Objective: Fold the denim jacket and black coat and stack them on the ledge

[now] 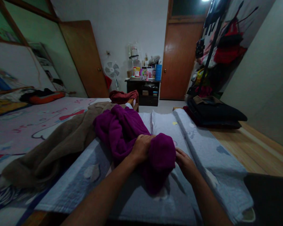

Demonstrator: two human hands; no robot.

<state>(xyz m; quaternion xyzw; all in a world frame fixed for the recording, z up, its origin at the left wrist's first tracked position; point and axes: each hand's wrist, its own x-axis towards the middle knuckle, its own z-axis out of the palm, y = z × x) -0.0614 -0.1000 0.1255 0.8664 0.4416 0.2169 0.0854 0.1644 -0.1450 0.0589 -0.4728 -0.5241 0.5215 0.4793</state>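
Note:
A purple fleece garment (124, 128) lies bunched on a pale blue patterned sheet (134, 201). One rounded, hood-like part of it bulges up toward me between my hands. My left hand (142, 147) is closed on the cloth at the left of this bulge, with its fingertips partly hidden behind it. At the bulge's right edge, my right hand (185, 163) has its fingers against the cloth, closed on that side; the thumb is hidden. Left of the purple garment, a brown garment (61, 141) is spread loosely over the bed.
A stack of folded dark clothes (212, 111) sits at the right on a wooden surface (261, 147). Beyond the bed stand a dark cabinet (141, 97) and a white fan (112, 70). A reddish cloth (124, 96) lies near the bed's far end. Clothes hang at the far right.

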